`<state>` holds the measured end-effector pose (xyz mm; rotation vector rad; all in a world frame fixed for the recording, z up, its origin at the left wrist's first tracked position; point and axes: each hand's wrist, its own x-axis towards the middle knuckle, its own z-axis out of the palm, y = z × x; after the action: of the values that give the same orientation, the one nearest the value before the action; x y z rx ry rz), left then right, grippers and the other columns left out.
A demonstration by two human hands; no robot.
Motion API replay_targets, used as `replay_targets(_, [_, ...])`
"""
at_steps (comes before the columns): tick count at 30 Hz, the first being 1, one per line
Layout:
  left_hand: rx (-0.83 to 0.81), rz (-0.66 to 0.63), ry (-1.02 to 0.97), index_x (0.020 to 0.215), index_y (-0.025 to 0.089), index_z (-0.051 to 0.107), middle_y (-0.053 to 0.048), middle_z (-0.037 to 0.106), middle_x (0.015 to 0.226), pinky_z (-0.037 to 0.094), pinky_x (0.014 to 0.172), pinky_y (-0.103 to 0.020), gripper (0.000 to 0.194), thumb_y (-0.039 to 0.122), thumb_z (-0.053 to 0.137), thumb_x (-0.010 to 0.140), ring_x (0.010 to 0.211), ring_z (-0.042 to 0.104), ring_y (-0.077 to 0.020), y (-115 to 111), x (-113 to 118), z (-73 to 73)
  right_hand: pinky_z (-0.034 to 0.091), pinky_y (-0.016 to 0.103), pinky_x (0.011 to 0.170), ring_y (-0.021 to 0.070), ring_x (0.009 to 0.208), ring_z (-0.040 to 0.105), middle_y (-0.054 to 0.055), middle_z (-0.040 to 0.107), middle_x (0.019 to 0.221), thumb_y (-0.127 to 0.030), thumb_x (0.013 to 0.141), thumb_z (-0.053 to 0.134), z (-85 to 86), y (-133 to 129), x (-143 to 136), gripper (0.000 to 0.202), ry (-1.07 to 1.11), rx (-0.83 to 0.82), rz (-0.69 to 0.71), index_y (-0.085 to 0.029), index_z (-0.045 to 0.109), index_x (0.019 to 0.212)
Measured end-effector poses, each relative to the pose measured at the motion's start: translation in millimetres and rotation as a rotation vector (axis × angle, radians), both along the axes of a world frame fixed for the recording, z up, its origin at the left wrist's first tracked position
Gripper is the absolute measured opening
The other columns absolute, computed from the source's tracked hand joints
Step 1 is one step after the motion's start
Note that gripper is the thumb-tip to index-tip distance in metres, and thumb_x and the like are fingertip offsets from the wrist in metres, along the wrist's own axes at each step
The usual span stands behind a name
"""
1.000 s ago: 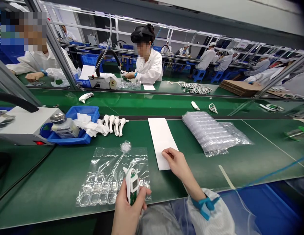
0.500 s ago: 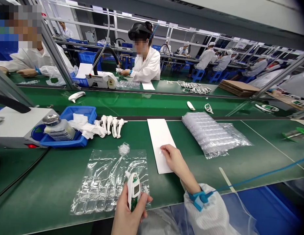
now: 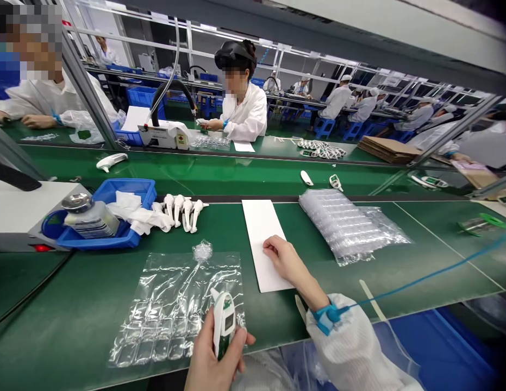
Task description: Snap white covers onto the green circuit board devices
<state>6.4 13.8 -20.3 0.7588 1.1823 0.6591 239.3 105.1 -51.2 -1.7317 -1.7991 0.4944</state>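
My left hand (image 3: 210,358) is wrapped round a white ear thermometer (image 3: 225,312), its tip pointing up and away. A small grey screen and a green circuit board show in its open front. Under and behind it lies a clear plastic pouch sheet (image 3: 163,309) with rows of square pockets. My right hand (image 3: 283,260), a blue strap at its wrist, is over a white paper strip (image 3: 256,222). Its thumb and fingertips are pinched together low over the paper; what they hold, if anything, is too small to make out.
Left stand a blue tray (image 3: 126,190) with a metal-topped bottle (image 3: 92,217) and white cloth, and several white thermometer housings (image 3: 187,209). A stack of bubble packaging (image 3: 338,222) lies right. A blue cord (image 3: 419,285) crosses the bench. A co-worker (image 3: 247,103) sits opposite.
The view has shifted slightly, moving the bench things a little left. The thermometer has turned slightly in my left hand. My right hand stays pinched over the paper strip.
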Motion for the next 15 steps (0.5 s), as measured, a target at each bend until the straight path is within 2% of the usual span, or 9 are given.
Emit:
replay_targets(9, [-0.034, -0.011, -0.02, 0.112, 0.016, 0.04, -0.007, 0.071, 0.072, 0.033, 0.047, -0.023, 0.076, 0.064, 0.07, 0.062, 0.046, 0.046, -0.0102, -1, -1, 1.2, 0.043, 0.029, 0.067, 0.0174, 0.069, 0.059, 0.003, 0.064, 0.076, -0.018, 0.087, 0.043, -1.7, 2, 14, 0.019, 0.095, -0.036, -0.008, -0.018, 0.062, 0.088])
replay_targets(15, [-0.049, 0.033, -0.024, 0.11, 0.015, 0.045, -0.006, 0.07, 0.071, 0.032, 0.044, -0.022, 0.083, 0.07, 0.073, 0.054, 0.044, 0.047, -0.01, -4, 1, -2.1, 0.041, 0.028, 0.065, 0.016, 0.07, 0.054, 0.002, 0.056, 0.083, -0.014, 0.08, 0.051, -2.6, 1, 11, 0.005, 0.079, 0.015, -0.013, -0.019, 0.054, 0.081])
